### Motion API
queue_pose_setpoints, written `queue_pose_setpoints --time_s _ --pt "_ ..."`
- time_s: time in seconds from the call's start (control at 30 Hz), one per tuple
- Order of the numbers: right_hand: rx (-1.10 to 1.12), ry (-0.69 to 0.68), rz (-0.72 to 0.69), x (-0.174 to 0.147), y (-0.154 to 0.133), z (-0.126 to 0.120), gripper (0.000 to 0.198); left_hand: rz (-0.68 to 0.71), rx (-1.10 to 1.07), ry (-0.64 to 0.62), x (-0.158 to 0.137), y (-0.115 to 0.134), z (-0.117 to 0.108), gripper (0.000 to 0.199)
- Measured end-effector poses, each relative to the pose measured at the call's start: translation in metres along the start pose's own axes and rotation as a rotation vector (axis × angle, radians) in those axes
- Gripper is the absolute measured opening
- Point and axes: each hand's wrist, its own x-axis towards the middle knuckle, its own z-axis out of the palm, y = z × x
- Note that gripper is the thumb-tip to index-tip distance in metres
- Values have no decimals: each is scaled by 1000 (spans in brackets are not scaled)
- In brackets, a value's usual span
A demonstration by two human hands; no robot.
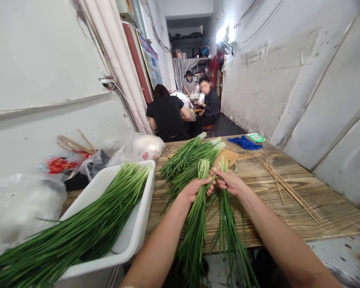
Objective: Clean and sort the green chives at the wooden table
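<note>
My left hand (199, 188) is closed round a bunch of garlic chives (195, 232), pale stem ends up and green leaves hanging past the table's near edge. A smaller bunch of chives (228, 224) hangs from my right hand (228, 182), whose fingers are closed on it. The fingertips of both hands come close together between the two bunches. Just beyond them, more chives (186, 160) lie in a pile on the wooden table, partly over a brown board (229, 157).
At left, a white plastic tub (139, 224) holds many long chives (99, 228). Plastic bags (21, 208) lie beside it. Thin wooden sticks (288, 186), a blue cloth (245, 142) and a green-edged code card (256, 137) are on the table (327, 204). Several people (168, 112) are farther back.
</note>
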Motion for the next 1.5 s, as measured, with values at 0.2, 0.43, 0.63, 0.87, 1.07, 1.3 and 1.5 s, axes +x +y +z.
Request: queue_pose_setpoints --time_s 0.2,0.43,0.63,0.87,1.07,1.3,1.5 --pt "151 181 79 4 -4 -6 37 -17 12 -60 0 -3 2 20" --pt "-65 89 -7 2 9 -5 38 -12 73 -129 -1 -8 3 20" --pt "-112 60 0 1 6 -6 35 -47 51 -106 -2 -7 4 21" --pt "-21 154 -53 4 2 -9 35 76 25 116 -2 -1 6 16" --pt "-25 220 -59 2 0 -5 29 113 75 168 -3 -4 11 9" --pt "-228 100 -65 -2 5 -2 31 101 47 205 0 -3 12 8" --pt "-273 84 -51 0 5 -8 31 110 83 221 -1 -3 12 6"
